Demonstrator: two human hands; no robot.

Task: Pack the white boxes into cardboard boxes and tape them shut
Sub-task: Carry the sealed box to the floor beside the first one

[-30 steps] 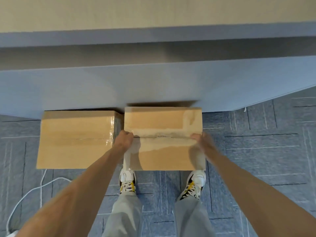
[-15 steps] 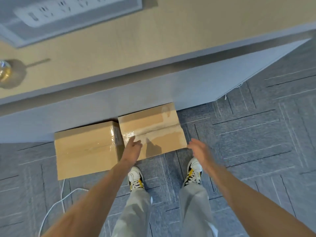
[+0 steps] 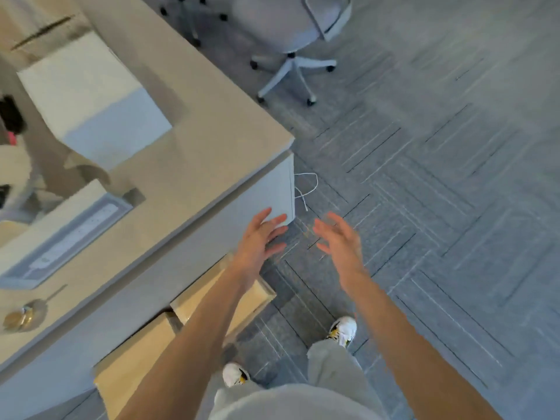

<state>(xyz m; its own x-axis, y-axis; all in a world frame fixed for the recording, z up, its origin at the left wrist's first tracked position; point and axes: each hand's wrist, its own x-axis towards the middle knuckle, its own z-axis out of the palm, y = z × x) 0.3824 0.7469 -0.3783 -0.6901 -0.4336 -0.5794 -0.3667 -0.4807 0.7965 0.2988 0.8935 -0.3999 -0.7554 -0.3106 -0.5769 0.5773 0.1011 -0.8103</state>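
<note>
Two taped cardboard boxes sit side by side on the carpet against the desk's front panel: one (image 3: pixel 133 368) at the lower left, the other (image 3: pixel 251 301) partly hidden by my left forearm. My left hand (image 3: pixel 257 241) and my right hand (image 3: pixel 339 241) hover empty above the floor near the desk corner, fingers spread and straight, touching nothing. A white box (image 3: pixel 88 95) stands on the desk top at the upper left.
The beige desk (image 3: pixel 194 165) fills the left side, with a power strip unit (image 3: pixel 63 234) and a small brass object (image 3: pixel 19 318) on it. A grey office chair (image 3: pixel 288 34) stands beyond the desk corner. A white cable (image 3: pixel 306 189) lies by that corner.
Both hands let go of the right cardboard box and lifted away from it. The view rose and swung right, so the desk top and the chair came into sight.
</note>
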